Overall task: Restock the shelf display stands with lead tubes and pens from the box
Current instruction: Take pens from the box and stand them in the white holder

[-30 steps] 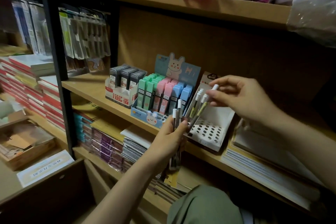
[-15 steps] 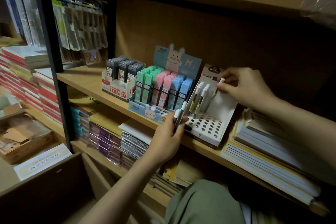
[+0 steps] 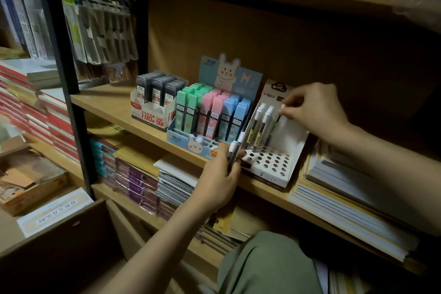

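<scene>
**Dim stockroom shelf, pens going into the white stand**

Dim light swallows the far left, where stacked red-edged books (image 3: 35, 112) blur and hanging packets (image 3: 100, 38) behind the black upright (image 3: 64, 59) are too dark to read. On the wooden shelf (image 3: 107, 105) stands a white box of dark lead tubes (image 3: 156, 89), then the rabbit display stand (image 3: 198, 143) with green, pink and blue lead tubes (image 3: 212, 112). My left hand (image 3: 219, 179) has its grip curled round a few white-capped pens (image 3: 235, 148), held at the stand's front edge; how many I cannot tell. Just beside it, the white pen stand (image 3: 274, 167) holds several upright pens (image 3: 259, 126) in its back holes. My right hand (image 3: 312, 107) pinches the cap of one more pen (image 3: 276, 122), its barrel partly hidden by my fingers. Paper stacks (image 3: 358, 198) lie at right, cut off by my forearm.
</scene>
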